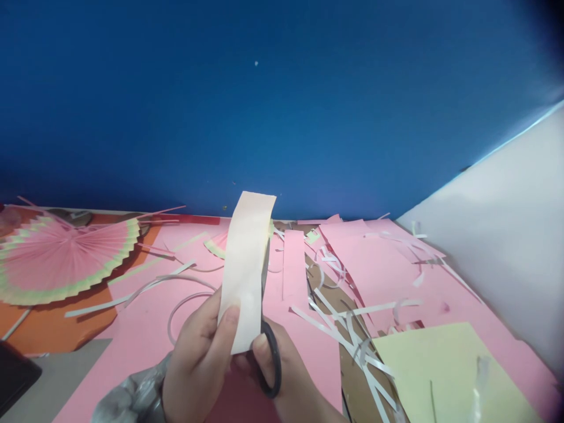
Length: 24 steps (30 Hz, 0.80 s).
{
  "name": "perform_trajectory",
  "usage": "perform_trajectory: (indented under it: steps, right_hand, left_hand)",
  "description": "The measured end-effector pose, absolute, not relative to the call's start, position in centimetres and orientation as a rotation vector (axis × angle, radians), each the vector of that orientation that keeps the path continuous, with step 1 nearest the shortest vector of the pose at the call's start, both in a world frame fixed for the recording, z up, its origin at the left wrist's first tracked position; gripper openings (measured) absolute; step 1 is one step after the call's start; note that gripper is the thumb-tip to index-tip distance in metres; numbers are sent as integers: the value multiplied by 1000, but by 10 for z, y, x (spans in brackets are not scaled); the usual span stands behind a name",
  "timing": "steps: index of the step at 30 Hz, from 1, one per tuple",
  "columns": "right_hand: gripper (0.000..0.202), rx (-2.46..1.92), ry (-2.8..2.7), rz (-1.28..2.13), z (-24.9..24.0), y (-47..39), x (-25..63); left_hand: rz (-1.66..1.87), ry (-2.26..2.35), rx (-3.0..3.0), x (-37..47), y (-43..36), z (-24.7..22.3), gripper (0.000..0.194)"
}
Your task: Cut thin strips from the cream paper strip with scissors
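- While our left hand (200,352) pinches the lower end of a pale paper strip (245,270) between thumb and fingers, the strip stands upright just above the hands.
- Our right hand (291,376) grips black scissors (272,358), fingers through the handle loop; the blades run up behind the strip's right edge.
- At 10 o'clock on the desk (61,382) we see a pleated pink paper fan (57,258) edged in green.
- At 4 o'clock lies a pale yellow sheet (445,376).
- Between, at 2 o'clock, white paper trimmings (348,329) lie scattered over pink paper sheets (379,264).
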State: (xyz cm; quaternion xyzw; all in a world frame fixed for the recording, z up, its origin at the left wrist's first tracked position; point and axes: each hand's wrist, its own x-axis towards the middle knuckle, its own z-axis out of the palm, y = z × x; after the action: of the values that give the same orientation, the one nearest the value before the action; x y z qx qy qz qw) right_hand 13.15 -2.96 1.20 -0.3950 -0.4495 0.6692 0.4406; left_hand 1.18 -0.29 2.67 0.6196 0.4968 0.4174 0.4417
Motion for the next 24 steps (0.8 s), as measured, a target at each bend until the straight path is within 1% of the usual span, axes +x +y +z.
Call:
perform_trajectory:
  steps: [7,12,24]
  right_hand:
    - [54,-1007,-1130,1588,6,-29,129]
    - [57,-1035,-1111,1632,5,-29,129]
    - [54,-1008,-1087,1678,5,-28,129]
  left_hand:
    - [1033,1247,1496,13,-2,27,23]
    - [1011,1276,1454,12,-3,27,27]
    - [1065,1300,1366,15,-6,31,28]
